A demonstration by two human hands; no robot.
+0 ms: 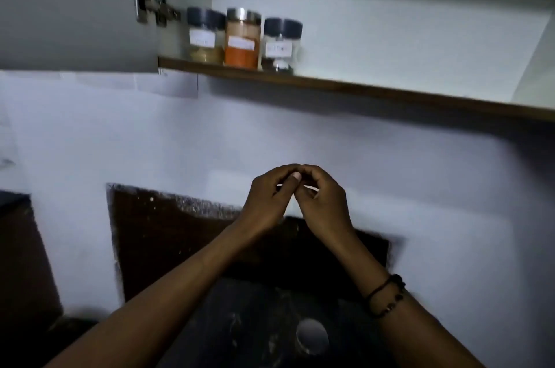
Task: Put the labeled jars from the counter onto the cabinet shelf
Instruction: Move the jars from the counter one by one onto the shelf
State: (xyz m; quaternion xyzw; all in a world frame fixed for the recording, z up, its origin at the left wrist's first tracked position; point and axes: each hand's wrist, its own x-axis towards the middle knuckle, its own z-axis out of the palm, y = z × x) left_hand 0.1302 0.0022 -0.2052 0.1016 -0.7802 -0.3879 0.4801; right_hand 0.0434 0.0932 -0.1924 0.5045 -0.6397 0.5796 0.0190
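Three labeled jars stand side by side at the left end of the cabinet shelf (360, 88): a dark-lidded jar of tan powder (205, 37), a metal-lidded jar of orange powder (242, 40), and a dark-lidded, nearly clear jar (280, 44). My left hand (267, 202) and my right hand (321, 202) are raised together in front of the wall, well below the shelf. Their fingertips touch and the fingers are curled, and no jar is in either. A beaded bracelet sits on my right wrist.
The open cabinet door (75, 7) with its metal hinge (153, 5) hangs at the upper left. Below my arms lies the dark counter (246, 331) with a round metal lid or disc (311, 334) on it. A brown patch marks the wall.
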